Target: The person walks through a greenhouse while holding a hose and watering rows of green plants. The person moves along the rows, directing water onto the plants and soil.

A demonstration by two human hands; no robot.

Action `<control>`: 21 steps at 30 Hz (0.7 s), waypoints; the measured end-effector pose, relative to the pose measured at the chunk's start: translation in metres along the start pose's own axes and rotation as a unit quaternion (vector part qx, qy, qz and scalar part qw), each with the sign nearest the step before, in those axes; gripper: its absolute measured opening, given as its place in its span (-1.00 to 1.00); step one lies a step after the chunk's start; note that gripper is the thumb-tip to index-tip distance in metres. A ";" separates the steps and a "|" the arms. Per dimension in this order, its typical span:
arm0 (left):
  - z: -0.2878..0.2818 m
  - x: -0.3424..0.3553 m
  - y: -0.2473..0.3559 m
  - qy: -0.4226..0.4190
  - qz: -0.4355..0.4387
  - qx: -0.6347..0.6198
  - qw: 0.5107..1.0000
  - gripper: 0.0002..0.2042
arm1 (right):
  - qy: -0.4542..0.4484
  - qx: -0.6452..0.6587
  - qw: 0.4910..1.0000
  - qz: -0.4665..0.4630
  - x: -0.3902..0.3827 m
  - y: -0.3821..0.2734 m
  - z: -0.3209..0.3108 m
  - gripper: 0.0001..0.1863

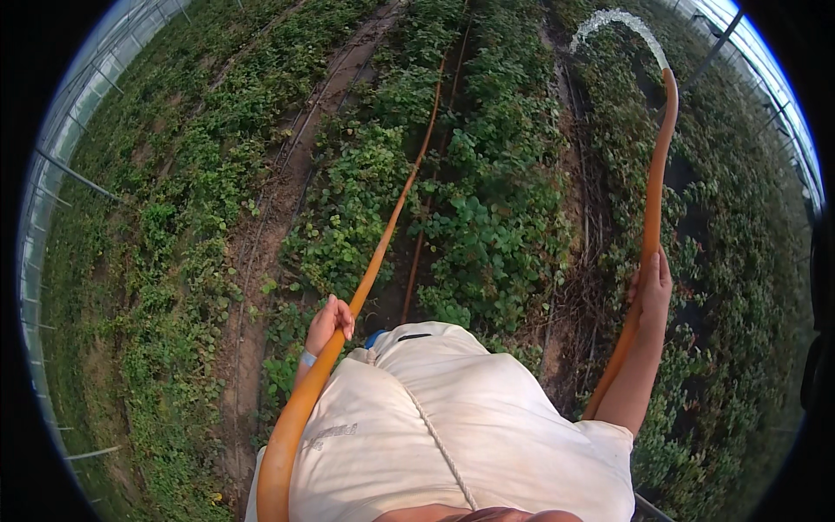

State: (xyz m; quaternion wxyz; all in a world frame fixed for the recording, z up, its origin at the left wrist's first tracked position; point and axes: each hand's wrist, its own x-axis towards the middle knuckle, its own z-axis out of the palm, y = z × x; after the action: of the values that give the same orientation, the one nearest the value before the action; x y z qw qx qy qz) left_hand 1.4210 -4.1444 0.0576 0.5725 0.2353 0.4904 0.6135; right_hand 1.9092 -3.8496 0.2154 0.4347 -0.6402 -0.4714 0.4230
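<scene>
My right hand [654, 291], held out on the right, is wrapped round an orange hose [654, 191]. Beyond the hand the hose rises and bends slightly, and a stream of water [622, 17] arcs leftward from its end onto the plants. Below the hand the hose runs along my forearm. On the left, another stretch of orange hose [391, 226] comes down from the far rows and passes close along my body. My left hand [325, 324], with a light band at the wrist, has its curled fingers against this stretch. The hose partly covers that wrist.
Rows of leafy green plants [496, 191] stretch away ahead and to both sides. Bare soil paths [278, 200] with thin dark lines run between them. A thinner brown line [426, 226] lies beside the left hose. Metal greenhouse poles [76, 174] stand at the sides.
</scene>
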 end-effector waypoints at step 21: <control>0.006 0.005 0.006 -0.028 -0.031 0.030 0.999 -0.49 | 0.003 0.018 1.000 -0.019 -0.022 0.006 -0.011 -0.49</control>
State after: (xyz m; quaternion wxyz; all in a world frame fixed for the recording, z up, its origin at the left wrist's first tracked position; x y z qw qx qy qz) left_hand 1.4225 -4.1369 0.0638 0.5974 0.2543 0.4994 0.5737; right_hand 1.9164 -3.8735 0.2154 0.4557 -0.6245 -0.4740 0.4214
